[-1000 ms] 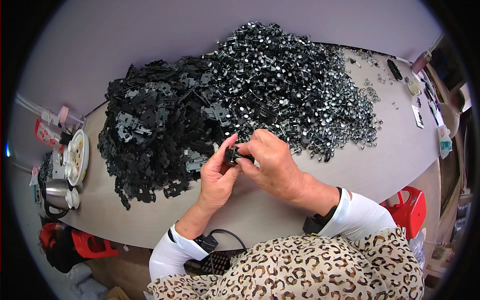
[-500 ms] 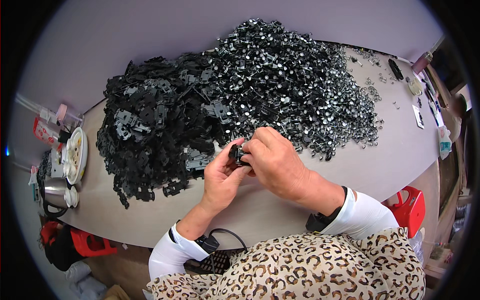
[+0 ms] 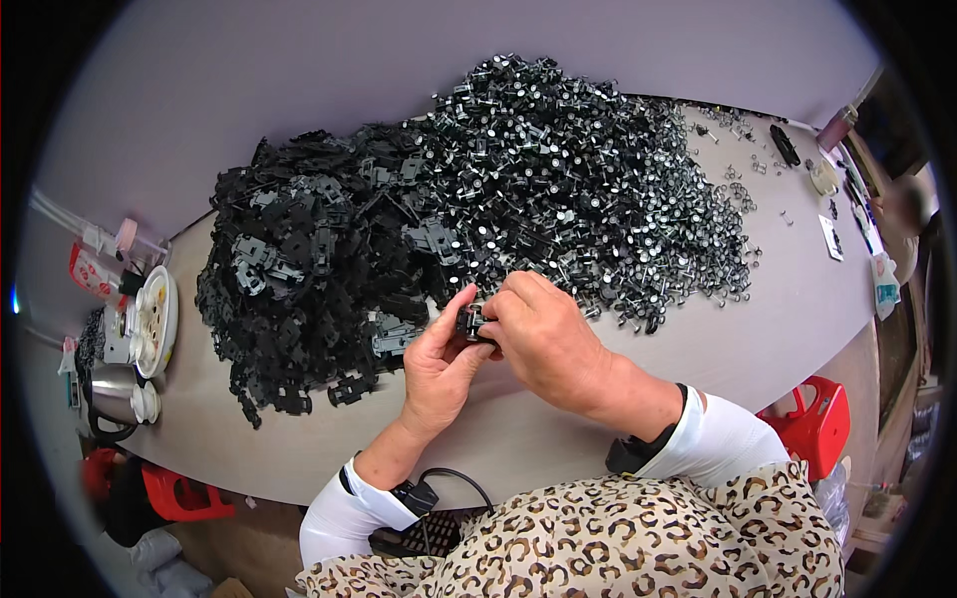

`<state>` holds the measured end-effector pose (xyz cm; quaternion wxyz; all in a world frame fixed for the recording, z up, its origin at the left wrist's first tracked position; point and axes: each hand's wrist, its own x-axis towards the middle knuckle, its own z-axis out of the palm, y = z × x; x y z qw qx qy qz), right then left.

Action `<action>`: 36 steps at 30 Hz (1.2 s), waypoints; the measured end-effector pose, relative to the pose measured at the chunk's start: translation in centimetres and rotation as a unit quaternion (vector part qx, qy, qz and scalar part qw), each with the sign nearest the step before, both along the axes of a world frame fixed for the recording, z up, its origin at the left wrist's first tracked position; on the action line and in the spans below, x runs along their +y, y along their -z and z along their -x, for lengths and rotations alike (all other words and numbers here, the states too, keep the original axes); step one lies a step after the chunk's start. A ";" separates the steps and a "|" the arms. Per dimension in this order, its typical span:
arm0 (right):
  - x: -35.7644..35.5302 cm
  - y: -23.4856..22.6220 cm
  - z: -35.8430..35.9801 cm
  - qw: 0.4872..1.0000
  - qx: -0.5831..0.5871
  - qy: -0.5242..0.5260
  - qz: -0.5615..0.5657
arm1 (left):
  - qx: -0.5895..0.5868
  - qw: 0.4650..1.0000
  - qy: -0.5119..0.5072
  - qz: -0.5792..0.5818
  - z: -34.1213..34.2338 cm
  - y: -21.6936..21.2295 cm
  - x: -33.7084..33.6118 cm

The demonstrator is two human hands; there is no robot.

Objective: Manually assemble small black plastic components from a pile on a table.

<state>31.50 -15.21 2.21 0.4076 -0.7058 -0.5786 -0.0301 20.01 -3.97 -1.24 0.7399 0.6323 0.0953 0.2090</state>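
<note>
A cream garment [image 3: 568, 543] with brown-and-black leopard spots covers the torso. Beyond its left edge is a white left sleeve [image 3: 344, 523]; above its right side, a white right sleeve [image 3: 726, 439]. Black bands [image 3: 346, 480] and dark boxes [image 3: 414, 495] sit at both cuffs; a black cable [image 3: 467, 474] curves above the garment's upper left.

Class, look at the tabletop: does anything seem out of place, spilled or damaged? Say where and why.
Small silvery parts lie strewn beyond the right side of the shiny heap, looking like spillage because they sit apart. The metal kettle at far left seems out of place near work parts. No damage is discernible.
</note>
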 end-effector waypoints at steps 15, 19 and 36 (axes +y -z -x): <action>1.3 1.0 0.1 0.992 -0.005 0.026 -0.121 | 0.009 0.999 -0.033 -0.027 -0.1 0.5 0.4; 1.3 1.2 -0.6 0.991 -0.097 -0.013 -0.091 | 0.013 0.970 0.063 0.235 0.3 0.1 1.5; -4.4 2.7 -2.7 0.969 -0.109 0.079 0.205 | 0.094 0.975 -0.032 0.198 0.4 0.1 2.1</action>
